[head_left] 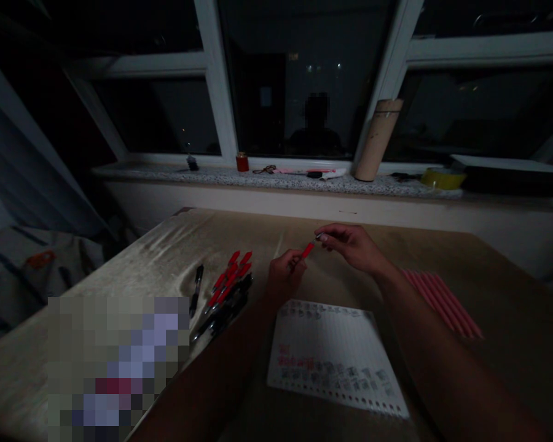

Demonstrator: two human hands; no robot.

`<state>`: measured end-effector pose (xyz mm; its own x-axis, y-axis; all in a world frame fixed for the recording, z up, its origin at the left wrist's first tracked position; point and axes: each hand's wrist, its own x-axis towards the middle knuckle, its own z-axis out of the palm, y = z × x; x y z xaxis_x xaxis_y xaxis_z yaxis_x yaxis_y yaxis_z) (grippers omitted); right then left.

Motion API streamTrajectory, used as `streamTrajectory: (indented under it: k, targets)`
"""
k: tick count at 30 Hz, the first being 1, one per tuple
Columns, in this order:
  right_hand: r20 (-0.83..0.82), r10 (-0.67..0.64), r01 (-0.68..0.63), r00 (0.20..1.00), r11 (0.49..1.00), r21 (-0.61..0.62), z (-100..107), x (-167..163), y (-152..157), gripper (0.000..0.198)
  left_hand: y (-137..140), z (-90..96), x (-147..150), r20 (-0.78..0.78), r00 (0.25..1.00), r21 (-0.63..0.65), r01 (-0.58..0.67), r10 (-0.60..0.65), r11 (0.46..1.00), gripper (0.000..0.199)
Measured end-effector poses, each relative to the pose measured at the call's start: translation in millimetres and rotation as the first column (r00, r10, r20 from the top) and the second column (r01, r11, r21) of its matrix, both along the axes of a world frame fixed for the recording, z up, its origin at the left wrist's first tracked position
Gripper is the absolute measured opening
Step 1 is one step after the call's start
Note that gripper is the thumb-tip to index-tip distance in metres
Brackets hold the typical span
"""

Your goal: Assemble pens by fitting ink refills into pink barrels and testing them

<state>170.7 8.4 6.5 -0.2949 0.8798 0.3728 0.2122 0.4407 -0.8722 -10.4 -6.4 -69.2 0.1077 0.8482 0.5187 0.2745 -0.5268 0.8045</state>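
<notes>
Above the tabletop, my left hand [287, 272] is closed around a red pen [308, 250] that slants up to the right. My right hand [350, 244] meets it from the other side, thumb and forefinger pinching a small silvery piece [319, 236] at the pen's upper end. Whether that piece is joined to the pen is too small to tell. Beneath the hands lies a spiral-hole paper sheet [327, 344] with rows of black and red scribbles. Left of my left hand are several red-capped pens [230, 276] and several black pens [225, 313], bunched together.
One black pen [196, 288] lies apart at the left. Several pink sticks [442, 301] lie side by side at the right of the table [373, 276]. On the windowsill [166, 177] stand a tan cylinder [378, 141], yellow tape [442, 178] and a small red jar [242, 162].
</notes>
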Motion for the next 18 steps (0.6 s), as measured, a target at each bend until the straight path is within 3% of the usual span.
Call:
streamTrajectory:
  k: [12,18]
  targets:
    - [0.153,0.021,-0.035,0.988,0.996,0.087,-1.8,-2.3,-1.6,0.024,-1.6,2.9,0.9,-0.019,1.0,0.01,0.004,-0.004,1.0,0.015]
    - [0.111,0.045,-0.048,0.993,0.998,0.027,-0.7,-1.7,-2.4,0.026,-0.9,1.4,0.3,-0.028,0.999,0.012,0.039,-0.039,0.999,0.017]
